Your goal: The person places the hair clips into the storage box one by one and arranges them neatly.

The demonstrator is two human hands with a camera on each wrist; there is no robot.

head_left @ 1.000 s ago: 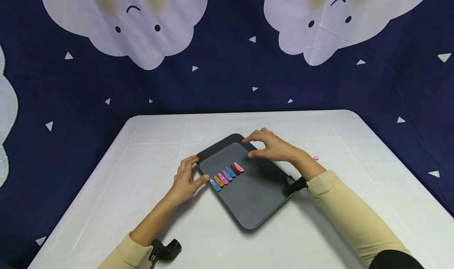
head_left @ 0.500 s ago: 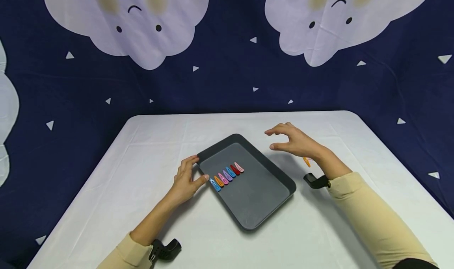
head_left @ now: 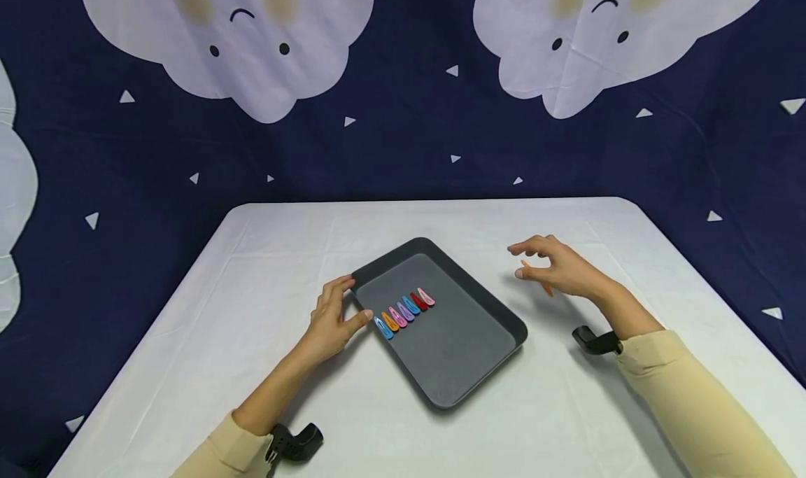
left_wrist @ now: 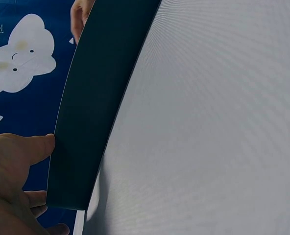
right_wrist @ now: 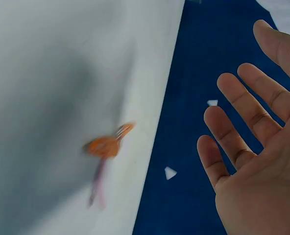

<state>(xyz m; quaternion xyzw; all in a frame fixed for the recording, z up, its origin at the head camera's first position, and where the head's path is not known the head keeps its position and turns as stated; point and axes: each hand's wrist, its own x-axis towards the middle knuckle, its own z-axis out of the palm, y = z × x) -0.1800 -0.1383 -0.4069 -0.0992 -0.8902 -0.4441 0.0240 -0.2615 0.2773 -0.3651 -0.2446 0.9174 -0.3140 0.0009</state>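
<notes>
A dark grey tray (head_left: 466, 366) lies turned at an angle on the white table. Along its left side sits a row of several colourful hair clips (head_left: 403, 312), with a light blue one (head_left: 383, 327) at the near end and a pale pink one (head_left: 425, 296) at the far end. My left hand (head_left: 329, 324) touches the tray's left corner with thumb and fingertips. To the right of the tray, my right hand (head_left: 560, 268) hovers with fingers spread, holding nothing. Below it lie orange hair clips (right_wrist: 106, 146) and a blurred pink-purple clip (right_wrist: 98, 186), partly hidden by the hand in the head view.
The white tablecloth (head_left: 302, 254) extends around the tray. Behind the table hangs a dark blue cloth (head_left: 403, 156) printed with clouds and small triangles. A black strap device (head_left: 296, 443) is on my left wrist, and another (head_left: 595, 341) on my right.
My right hand has moved right, from over the tray to above the loose clips, uncovering the tray's right side. The left hand and the row of clips have stayed put.
</notes>
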